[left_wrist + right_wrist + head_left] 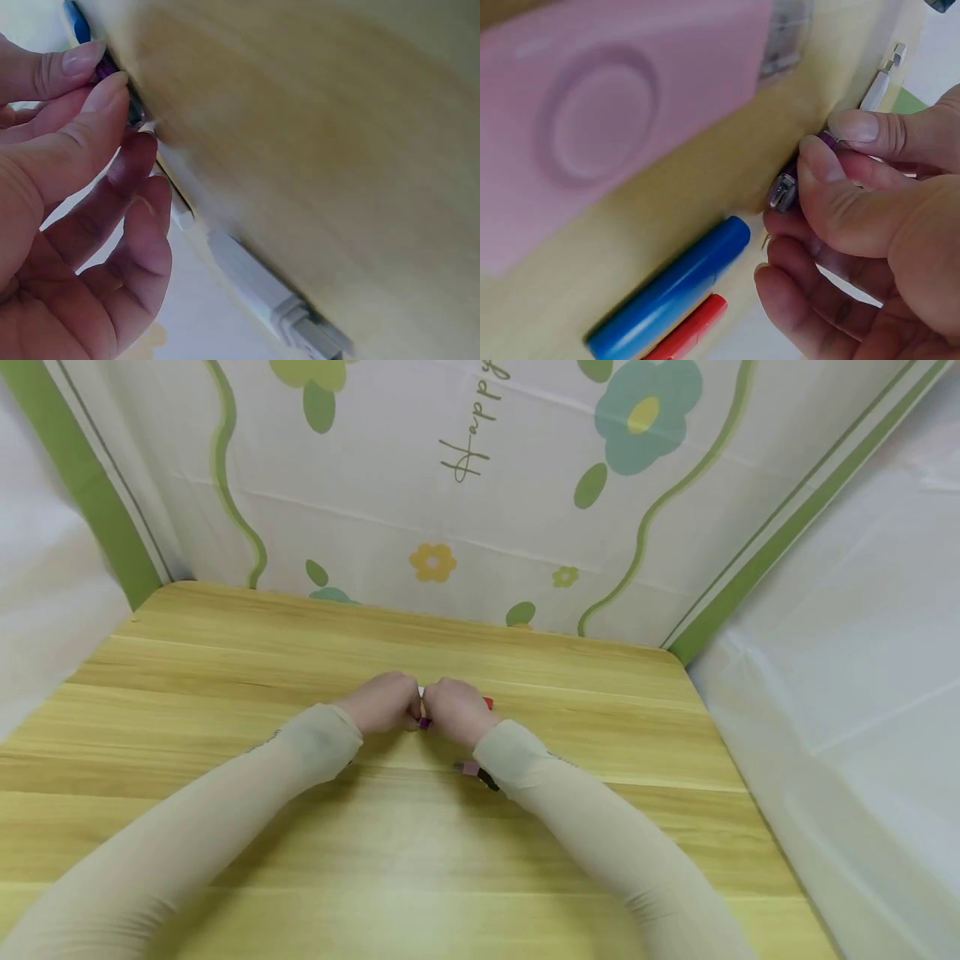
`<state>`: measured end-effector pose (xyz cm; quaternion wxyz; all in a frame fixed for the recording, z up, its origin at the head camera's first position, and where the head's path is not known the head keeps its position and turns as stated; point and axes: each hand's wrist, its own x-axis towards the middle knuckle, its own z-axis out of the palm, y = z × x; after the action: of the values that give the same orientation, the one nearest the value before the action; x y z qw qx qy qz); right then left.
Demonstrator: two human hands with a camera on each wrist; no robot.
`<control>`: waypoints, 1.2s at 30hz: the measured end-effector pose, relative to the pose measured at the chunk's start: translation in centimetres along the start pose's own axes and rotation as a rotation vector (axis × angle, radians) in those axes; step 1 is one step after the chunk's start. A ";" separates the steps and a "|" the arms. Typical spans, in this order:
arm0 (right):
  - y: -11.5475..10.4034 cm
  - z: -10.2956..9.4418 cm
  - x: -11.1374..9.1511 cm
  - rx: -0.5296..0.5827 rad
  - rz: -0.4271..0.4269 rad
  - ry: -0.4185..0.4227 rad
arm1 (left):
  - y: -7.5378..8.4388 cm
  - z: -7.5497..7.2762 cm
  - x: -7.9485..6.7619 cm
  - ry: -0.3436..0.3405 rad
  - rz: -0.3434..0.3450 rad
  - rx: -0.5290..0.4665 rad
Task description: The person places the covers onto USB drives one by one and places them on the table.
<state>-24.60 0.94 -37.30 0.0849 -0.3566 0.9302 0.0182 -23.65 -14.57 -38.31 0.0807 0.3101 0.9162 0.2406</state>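
Observation:
My left hand (382,702) and right hand (456,708) meet over the middle of the table, knuckles close together. Between them is a small purple object (424,723) with a slotted metal end. In the right wrist view, the right thumb and fingers pinch this purple object (784,189) near its metal end, and the left thumb presses on its far part. The left wrist view has both thumbs side by side on it, the left hand (82,202) nearer. Fingers cover most of its body, so I cannot tell its kind.
Near the right wrist lies a pink and black item (474,772), with a clear end. A blue pen-like stick (671,289) and a red one (690,326) lie beside it. Past the left hand is a white-grey tool (262,289). A flowered cloth (525,527) hangs behind the table (397,860).

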 end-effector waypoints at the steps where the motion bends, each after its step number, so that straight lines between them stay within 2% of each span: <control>1: -0.1 0.0 0.0 0.002 0.007 -0.001 | -0.1 0.0 0.0 0.004 0.004 0.000; 13: 0.1 0.5 -0.4 0.023 0.021 -0.046 | -0.5 0.9 0.3 -0.011 0.048 0.070; 20: 0.4 0.7 -1.4 0.100 -0.065 -0.015 | -1.0 1.0 0.0 -0.023 -0.024 0.101; 24: 0.1 0.2 -1.7 0.080 -0.111 0.041 | -0.7 -0.5 -1.1 -0.020 -0.089 0.124; 29: -0.7 -1.3 -1.7 0.049 -0.148 0.084 | -0.2 -4.0 -3.5 -0.012 -0.124 0.174; 32: -1.2 -1.6 -1.3 0.033 -0.164 0.081 | -0.5 -5.8 -4.9 -0.008 -0.137 0.191; 36: -1.8 -1.4 -0.5 -0.013 -0.189 0.078 | -1.7 -6.9 -6.7 -0.011 -0.168 0.201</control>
<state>-23.21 -0.23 -35.74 0.0477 -0.4439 0.8948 0.0022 -21.27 -22.52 -33.10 0.0743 0.2401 0.9580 0.1380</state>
